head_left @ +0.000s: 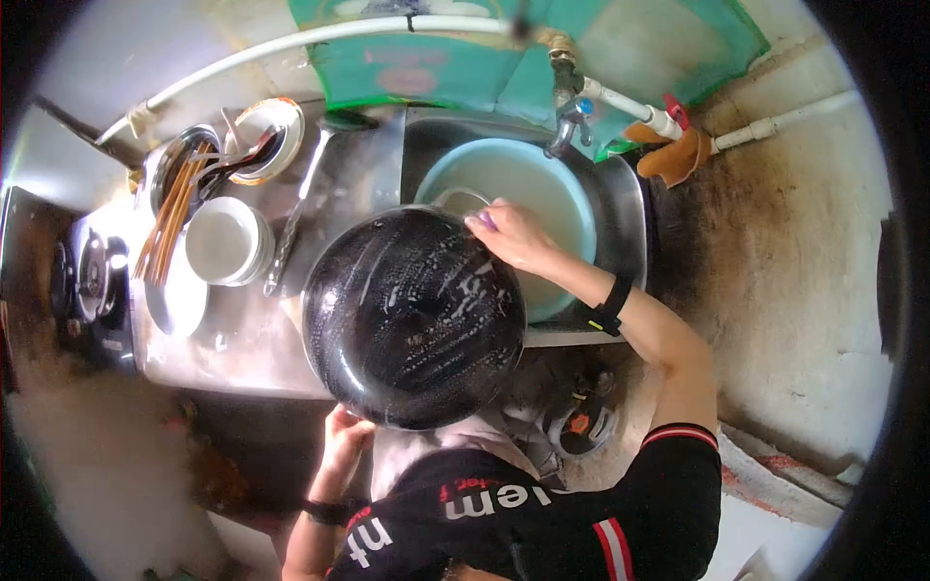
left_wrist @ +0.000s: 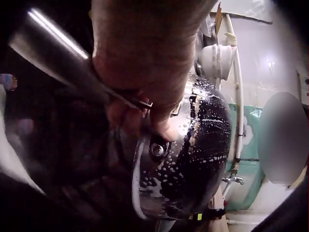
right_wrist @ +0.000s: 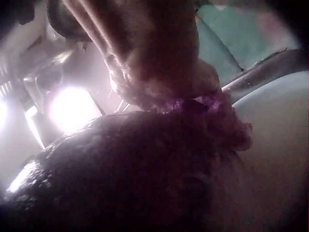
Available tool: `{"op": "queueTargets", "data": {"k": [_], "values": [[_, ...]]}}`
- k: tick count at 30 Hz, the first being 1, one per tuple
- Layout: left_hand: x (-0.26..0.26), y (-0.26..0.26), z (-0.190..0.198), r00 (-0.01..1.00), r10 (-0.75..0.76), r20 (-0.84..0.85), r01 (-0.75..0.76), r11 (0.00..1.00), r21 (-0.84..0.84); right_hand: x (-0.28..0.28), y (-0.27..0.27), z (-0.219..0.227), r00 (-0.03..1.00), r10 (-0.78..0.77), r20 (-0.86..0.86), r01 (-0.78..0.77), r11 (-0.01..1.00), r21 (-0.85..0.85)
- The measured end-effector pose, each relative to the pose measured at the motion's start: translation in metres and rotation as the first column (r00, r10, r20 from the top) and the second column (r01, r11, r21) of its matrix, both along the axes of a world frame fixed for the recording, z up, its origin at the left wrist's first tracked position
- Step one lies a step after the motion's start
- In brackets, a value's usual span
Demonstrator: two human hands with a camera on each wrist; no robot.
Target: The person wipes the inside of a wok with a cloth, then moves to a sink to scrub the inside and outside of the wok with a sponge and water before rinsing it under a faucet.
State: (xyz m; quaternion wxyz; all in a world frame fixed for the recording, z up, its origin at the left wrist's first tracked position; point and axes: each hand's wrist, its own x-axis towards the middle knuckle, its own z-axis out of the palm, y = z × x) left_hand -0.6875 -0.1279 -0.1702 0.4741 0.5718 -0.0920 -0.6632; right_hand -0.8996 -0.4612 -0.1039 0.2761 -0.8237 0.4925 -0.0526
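A black wok [head_left: 412,320], its soapy, wet outer side turned up, is tilted over the front of the sink counter. My left hand [head_left: 344,443] grips its near edge; in the left wrist view the thumb presses beside a bolt [left_wrist: 157,150] at the rim, and a shiny metal handle [left_wrist: 53,50] extends past the hand. At the far right edge of the wok, my right hand [head_left: 518,237] holds a crumpled purple scrubbing mesh [right_wrist: 231,123] against the surface. Most of the mesh is hidden under the fingers in the head view.
A light blue basin [head_left: 584,208] of cloudy water sits in the metal sink [head_left: 632,228] under a tap [head_left: 570,121]. Stacked white bowls [head_left: 225,242], chopsticks [head_left: 174,208], a plate [head_left: 177,302] and a long-handled utensil [head_left: 291,223] lie on the left counter.
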Motion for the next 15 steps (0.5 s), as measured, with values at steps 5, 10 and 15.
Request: {"op": "queueTargets", "data": {"k": [5,10,15], "values": [[0.000,0.000,-0.001,0.997,0.016,-0.079,-0.015,1.000,0.017,0.034,0.000,-0.007,0.973,0.062,0.223,-0.050,0.997,-0.060],[0.001,-0.004,0.009,0.996,-0.014,-0.088,0.015,1.000,0.018,0.034,0.076,0.032,0.847,0.463,0.259,-0.290,0.813,-0.505],[-0.002,-0.014,0.026,0.998,0.007,-0.063,-0.004,0.999,0.048,0.043,0.112,0.034,0.750,0.641,0.162,-0.478,0.695,-0.537]]}}
